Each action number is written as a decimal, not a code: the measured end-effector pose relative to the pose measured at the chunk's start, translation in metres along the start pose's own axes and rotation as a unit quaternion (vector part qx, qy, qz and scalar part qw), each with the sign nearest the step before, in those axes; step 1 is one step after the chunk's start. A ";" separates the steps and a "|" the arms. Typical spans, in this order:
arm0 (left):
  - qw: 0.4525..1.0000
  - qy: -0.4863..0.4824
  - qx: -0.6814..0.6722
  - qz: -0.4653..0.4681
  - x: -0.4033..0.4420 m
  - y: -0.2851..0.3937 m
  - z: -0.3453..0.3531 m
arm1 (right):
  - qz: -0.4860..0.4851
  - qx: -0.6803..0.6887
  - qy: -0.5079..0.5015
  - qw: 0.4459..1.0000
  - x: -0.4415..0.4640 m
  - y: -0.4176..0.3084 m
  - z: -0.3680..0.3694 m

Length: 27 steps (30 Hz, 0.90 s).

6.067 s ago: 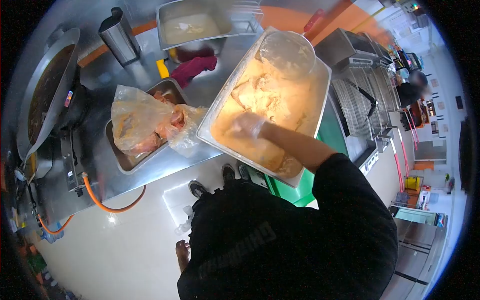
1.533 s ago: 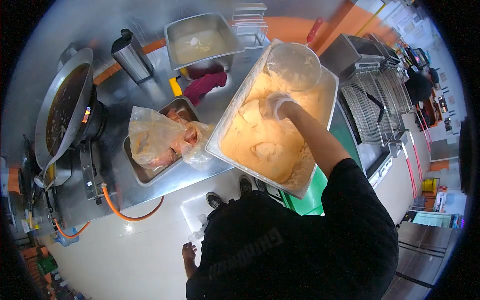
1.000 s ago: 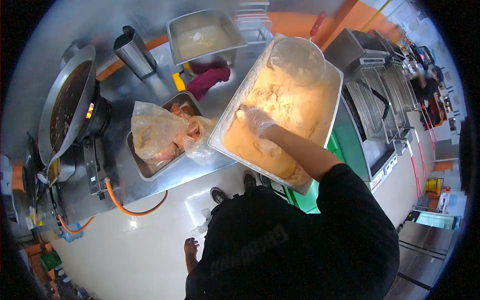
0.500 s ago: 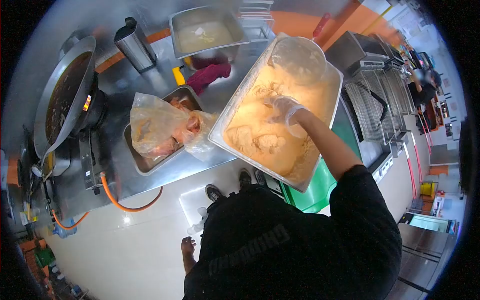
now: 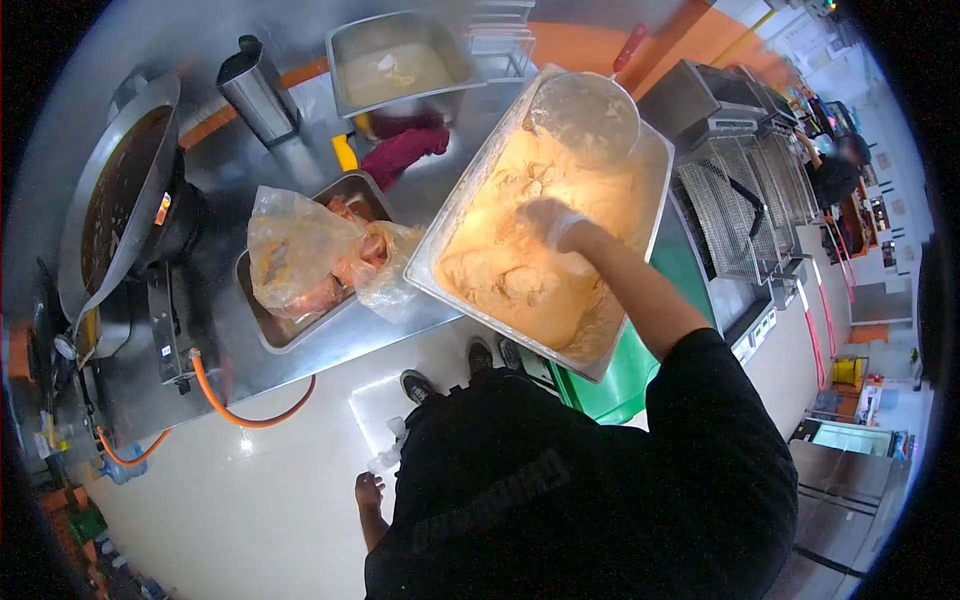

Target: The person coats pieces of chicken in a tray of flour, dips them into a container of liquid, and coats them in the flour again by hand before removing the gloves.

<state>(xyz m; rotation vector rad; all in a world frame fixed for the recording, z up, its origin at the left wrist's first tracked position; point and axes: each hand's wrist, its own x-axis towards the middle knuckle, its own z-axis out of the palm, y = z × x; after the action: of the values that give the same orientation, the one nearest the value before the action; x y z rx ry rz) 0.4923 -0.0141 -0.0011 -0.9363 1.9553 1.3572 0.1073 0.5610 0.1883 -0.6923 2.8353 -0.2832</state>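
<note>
My right hand [image 5: 552, 225], in a clear plastic glove, is down in the flour [image 5: 500, 270] that covers the bottom of a deep rectangular tub [image 5: 437, 238]. Motion blurs its fingers, and flour partly hides them. A round strainer [image 5: 585, 118] with a red handle rests over the tub's far end. Left of the tub, a steel tray [image 5: 270, 335] holds a clear plastic bag [image 5: 300, 250] with pieces of raw meat [image 5: 318, 298] showing at its mouth. My bare left hand [image 5: 369, 490] hangs low beside my body, fingers loosely bent and apart, with nothing visible in it.
A wok [image 5: 120, 190] of dark liquid sits over a lit burner at left. Behind are a steel canister [image 5: 258, 92], a pan of cloudy liquid [image 5: 400, 65] and a maroon cloth [image 5: 405, 155]. Fryer baskets [image 5: 735, 205] stand right; another person [image 5: 835, 175] is farther off.
My right hand has shifted within the flour, and its fingers are now more blurred. The whole view has moved slightly. My left hand still hangs at my side.
</note>
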 end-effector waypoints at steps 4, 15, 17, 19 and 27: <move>0.999 -0.017 0.006 0.047 0.001 -0.017 -0.003 | 0.205 0.028 -0.147 0.967 -0.016 -0.002 -0.056; 0.999 -0.015 -0.033 0.009 0.006 -0.014 -0.005 | 0.237 0.385 0.038 0.891 -0.030 -0.007 -0.034; 0.999 -0.010 -0.035 0.016 0.008 -0.009 -0.006 | 0.218 0.343 0.001 0.914 -0.024 0.000 -0.036; 1.000 0.005 -0.013 0.018 0.011 -0.011 -0.002 | 0.207 0.229 -0.009 0.951 -0.019 -0.008 -0.051; 0.994 0.019 -0.057 -0.089 0.045 -0.039 -0.004 | 0.133 0.349 0.160 0.914 -0.021 0.001 -0.049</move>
<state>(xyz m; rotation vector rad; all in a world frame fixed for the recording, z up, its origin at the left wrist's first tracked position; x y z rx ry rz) 0.4972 -0.0375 -0.0559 -1.1684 1.7886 1.3683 0.1128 0.5784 0.2386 -0.1066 2.7424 -1.3738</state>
